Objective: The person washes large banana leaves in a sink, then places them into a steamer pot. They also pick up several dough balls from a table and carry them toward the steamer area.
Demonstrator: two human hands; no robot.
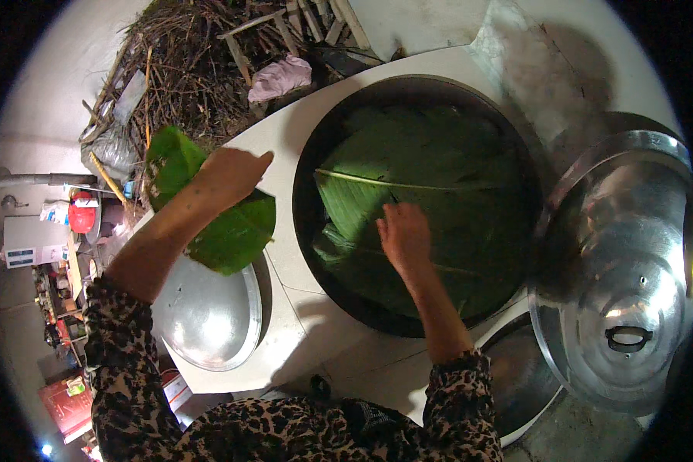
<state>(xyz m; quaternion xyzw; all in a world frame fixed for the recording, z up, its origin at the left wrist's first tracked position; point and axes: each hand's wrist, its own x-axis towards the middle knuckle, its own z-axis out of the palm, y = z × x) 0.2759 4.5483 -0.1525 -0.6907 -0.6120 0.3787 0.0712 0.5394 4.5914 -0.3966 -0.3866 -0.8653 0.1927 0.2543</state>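
Observation:
A big dark round wok (312,277) is set into a white tiled stove top. Broad green leaves (346,202) lie inside it, one with a pale midrib running across. My right hand (407,237) is low over these leaves, fingers stretched out and apparently touching them; nothing shows in its grip. On the left, my left hand (231,173) grips a green leaf piece (234,237) with ragged edges and small holes. That piece hangs beside the wok, partly covered by my forearm, above a shiny metal lid or pan (208,317).
A large aluminium lid (606,289) with a dark handle leans at the right, partly over a second pan (517,369). Brushwood (190,75) is heaped behind the white stove top (300,317), with a pink cloth (280,78) beside it. A red box (66,407) stands at far left.

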